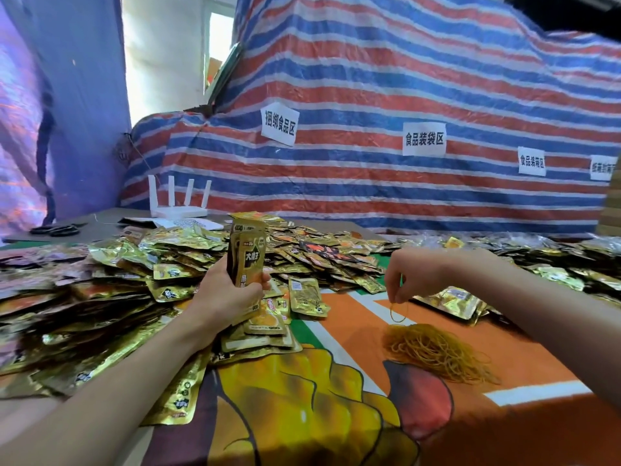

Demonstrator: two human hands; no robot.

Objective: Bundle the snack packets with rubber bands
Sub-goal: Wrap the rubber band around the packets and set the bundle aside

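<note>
The left hand (228,290) grips an upright stack of gold foil snack packets (245,253). The right hand (416,274) pinches one thin yellow rubber band (399,312), dangling just above the tangled pile of yellow rubber bands (437,351).

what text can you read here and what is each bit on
"捆绑食品区": leftmost white paper sign on the red, white and blue striped tarp.
"食品装袋区": second white paper sign.
"食品装箱区": third white paper sign, small.
Fourth white paper sign: cut off at the edge, unreadable.
"大魔王": gold foil snack packets gripped by the left hand.
Pile of loose gold packets: print too blurred.
</note>
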